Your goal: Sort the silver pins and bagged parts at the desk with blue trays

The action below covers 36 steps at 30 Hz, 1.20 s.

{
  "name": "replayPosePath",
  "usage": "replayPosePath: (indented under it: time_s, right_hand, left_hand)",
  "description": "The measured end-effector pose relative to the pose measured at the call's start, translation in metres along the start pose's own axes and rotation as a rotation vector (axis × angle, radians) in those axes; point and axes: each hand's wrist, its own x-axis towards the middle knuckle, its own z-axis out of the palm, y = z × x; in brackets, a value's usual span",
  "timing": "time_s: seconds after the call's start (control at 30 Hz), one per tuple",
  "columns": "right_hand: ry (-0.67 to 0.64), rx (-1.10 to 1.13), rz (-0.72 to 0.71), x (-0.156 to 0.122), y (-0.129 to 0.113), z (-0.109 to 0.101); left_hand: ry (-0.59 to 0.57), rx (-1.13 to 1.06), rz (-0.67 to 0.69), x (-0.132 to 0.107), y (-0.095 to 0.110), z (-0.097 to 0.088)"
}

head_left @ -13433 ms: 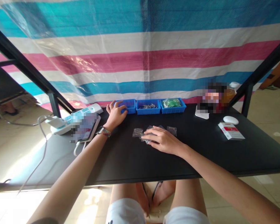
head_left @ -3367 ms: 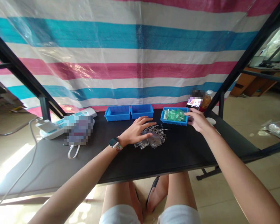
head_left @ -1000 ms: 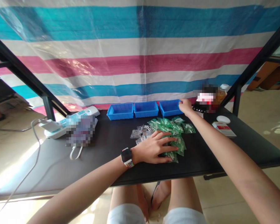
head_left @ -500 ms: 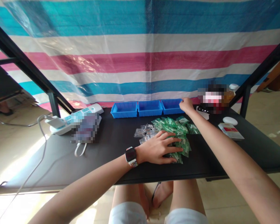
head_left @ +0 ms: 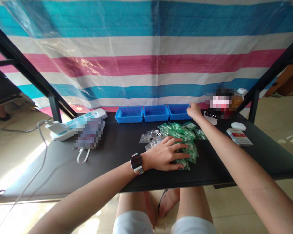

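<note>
My left hand (head_left: pixel 167 154), a watch on its wrist, lies with fingers spread over a heap of small green plastic packets (head_left: pixel 175 130). Clear packets (head_left: pixel 146 138) with thin metal pieces show at the heap's left, partly under the hand. Behind the heap, three blue plastic bins stand side by side: a left bin (head_left: pixel 129 120), a middle bin (head_left: pixel 156 118) and a right bin (head_left: pixel 178 116). My right hand (head_left: pixel 194 111) is closed on the right end of the right bin, fingers curled at its rim. The fingertips there are partly hidden.
A white power strip (head_left: pixel 70 125) with a plugged-in charger and a blurred object sit at the left on the black table (head_left: pixel 100 169). To the right are a white oval object (head_left: pixel 238 126), a small card box (head_left: pixel 239 137) and a bottle (head_left: pixel 240 96). A striped sheet (head_left: pixel 127 65) hangs behind.
The view has shifted very slightly. Both hands keep their places, the left on the packets and the right at the bin, and nothing else has visibly moved.
</note>
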Motion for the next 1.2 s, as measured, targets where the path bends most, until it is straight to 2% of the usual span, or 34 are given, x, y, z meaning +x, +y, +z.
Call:
replayPosePath:
  time_s: [0.2,0.57,0.77,1.2]
  right_hand:
    - [-0.024,-0.060,0.100,-0.003,-0.006,-0.003]
    - [0.058,-0.038,0.094,-0.018,-0.014,-0.016]
    - [0.025,-0.014,0.114,-0.023,-0.009,-0.025]
    - [0.005,-0.004,0.113,-0.031,-0.008,-0.020]
  left_hand:
    - [-0.003,-0.010,-0.003,0.001,0.000,0.000]
    - [0.004,-0.019,-0.010,0.001,0.001,-0.002]
    - [-0.003,-0.025,-0.019,0.001,0.001,-0.002]
    - [-0.003,-0.037,-0.023,0.001,0.001,-0.003]
